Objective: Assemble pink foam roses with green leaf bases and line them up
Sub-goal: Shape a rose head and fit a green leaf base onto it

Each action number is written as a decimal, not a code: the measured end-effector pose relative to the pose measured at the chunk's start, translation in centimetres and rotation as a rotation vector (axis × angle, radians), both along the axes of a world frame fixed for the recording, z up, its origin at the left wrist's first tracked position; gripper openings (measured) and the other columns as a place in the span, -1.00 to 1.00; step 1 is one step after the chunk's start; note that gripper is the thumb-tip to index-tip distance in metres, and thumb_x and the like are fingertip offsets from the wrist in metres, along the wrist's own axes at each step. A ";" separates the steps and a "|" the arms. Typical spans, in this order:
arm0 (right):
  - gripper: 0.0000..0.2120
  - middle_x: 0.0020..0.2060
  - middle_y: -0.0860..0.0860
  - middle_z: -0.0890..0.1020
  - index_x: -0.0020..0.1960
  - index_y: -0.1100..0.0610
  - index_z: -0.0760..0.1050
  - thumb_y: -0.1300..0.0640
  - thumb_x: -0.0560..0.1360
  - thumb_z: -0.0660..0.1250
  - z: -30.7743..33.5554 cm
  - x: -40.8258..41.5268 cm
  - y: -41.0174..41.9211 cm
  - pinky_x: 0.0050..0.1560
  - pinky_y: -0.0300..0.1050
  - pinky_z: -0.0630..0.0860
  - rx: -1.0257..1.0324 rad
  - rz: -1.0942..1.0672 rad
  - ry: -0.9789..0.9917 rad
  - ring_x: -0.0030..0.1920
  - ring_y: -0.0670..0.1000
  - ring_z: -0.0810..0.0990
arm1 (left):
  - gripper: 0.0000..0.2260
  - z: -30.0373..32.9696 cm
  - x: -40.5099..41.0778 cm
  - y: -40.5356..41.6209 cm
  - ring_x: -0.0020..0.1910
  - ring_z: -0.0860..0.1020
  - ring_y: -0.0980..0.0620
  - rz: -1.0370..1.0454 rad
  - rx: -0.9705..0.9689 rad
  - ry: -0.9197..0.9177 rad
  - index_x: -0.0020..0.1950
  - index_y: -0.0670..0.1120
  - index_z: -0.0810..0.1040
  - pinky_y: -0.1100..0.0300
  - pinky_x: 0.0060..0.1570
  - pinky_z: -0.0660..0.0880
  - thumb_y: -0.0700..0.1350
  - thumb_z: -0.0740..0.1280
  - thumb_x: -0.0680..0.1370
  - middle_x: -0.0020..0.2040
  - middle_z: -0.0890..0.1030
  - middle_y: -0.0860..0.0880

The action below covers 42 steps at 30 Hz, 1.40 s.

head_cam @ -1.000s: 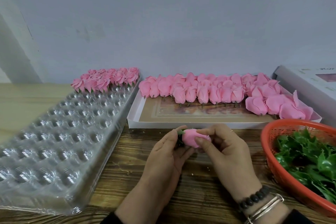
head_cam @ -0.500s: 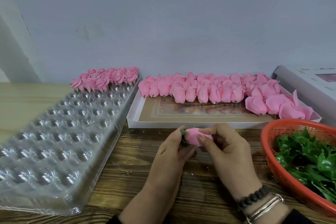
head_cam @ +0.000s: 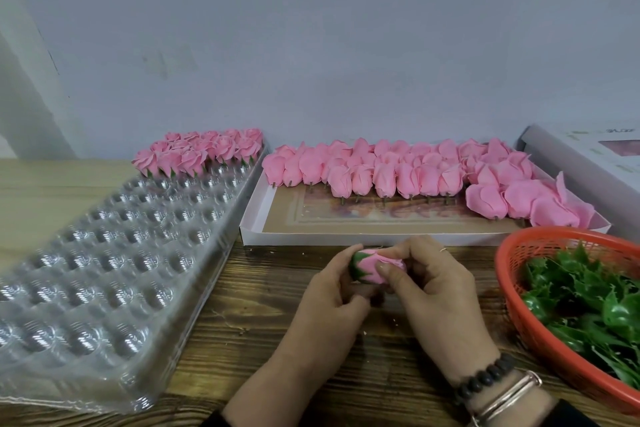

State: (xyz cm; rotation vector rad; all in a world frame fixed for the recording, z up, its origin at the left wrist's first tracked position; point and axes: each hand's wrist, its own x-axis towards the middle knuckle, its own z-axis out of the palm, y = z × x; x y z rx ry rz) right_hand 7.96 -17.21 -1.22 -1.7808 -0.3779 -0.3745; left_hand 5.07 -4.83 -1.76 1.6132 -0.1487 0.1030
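Biggest worry for us is the clear plastic tray (head_cam: 104,267): it looks flimsy and hangs near the table edge, so a bump while slotting could tip out the finished roses (head_cam: 201,152) at its far end. Next, the orange basket (head_cam: 512,291) of leaf bases (head_cam: 588,302) sits right by our right wrist, easy to snag. Smallest: the rose (head_cam: 375,269) itself, held between both hands above the table. Our left hand (head_cam: 332,298) grips the green base end, right hand (head_cam: 433,284) pinches the petals; squeeze too hard and foam creases. The box (head_cam: 588,156) lettering is too blurry to read.
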 end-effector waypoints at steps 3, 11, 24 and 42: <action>-0.78 -0.22 0.00 0.61 -0.24 -0.02 0.56 0.31 0.39 0.41 0.1 -0.1 0.1 -0.08 0.16 0.54 0.010 0.049 0.013 -0.15 0.04 0.60 | -0.58 -0.1 0.3 0.5 -0.10 0.57 0.18 0.149 0.308 -0.089 0.14 0.09 0.47 0.31 -0.02 0.48 -0.35 0.33 0.42 -0.05 0.61 0.04; -0.92 -0.21 -0.12 0.53 -0.16 0.10 0.57 0.25 0.44 0.33 0.8 -1.1 0.4 -0.12 -0.32 0.46 -0.223 0.252 -0.193 -0.13 -0.14 0.53 | -0.71 0.2 -0.1 0.6 -0.31 0.46 0.32 0.253 0.504 -0.102 -0.23 0.12 0.38 0.46 -0.36 0.35 -0.24 0.39 0.37 -0.30 0.53 0.07; -0.67 0.04 -0.05 0.49 0.24 0.01 0.34 0.08 0.48 0.19 1.0 -1.5 0.7 0.01 -0.38 0.40 -0.125 0.107 -0.364 -0.08 -0.11 0.52 | -0.87 1.9 -0.5 0.0 -0.30 0.52 0.00 0.140 -0.374 0.103 -0.34 -0.10 0.55 0.18 -0.28 0.46 -0.14 0.40 0.41 -0.33 0.57 -0.11; -0.77 -0.26 -0.08 0.55 -0.17 0.07 0.48 0.30 0.30 0.47 0.7 -1.6 1.8 -0.26 -0.38 0.40 -0.022 0.281 0.016 -0.34 -0.16 0.46 | -0.43 1.6 -0.1 -0.2 0.03 0.58 -0.13 -0.029 -0.870 0.334 -0.02 -0.23 0.61 0.02 0.07 0.56 0.07 0.62 0.12 0.01 0.60 -0.20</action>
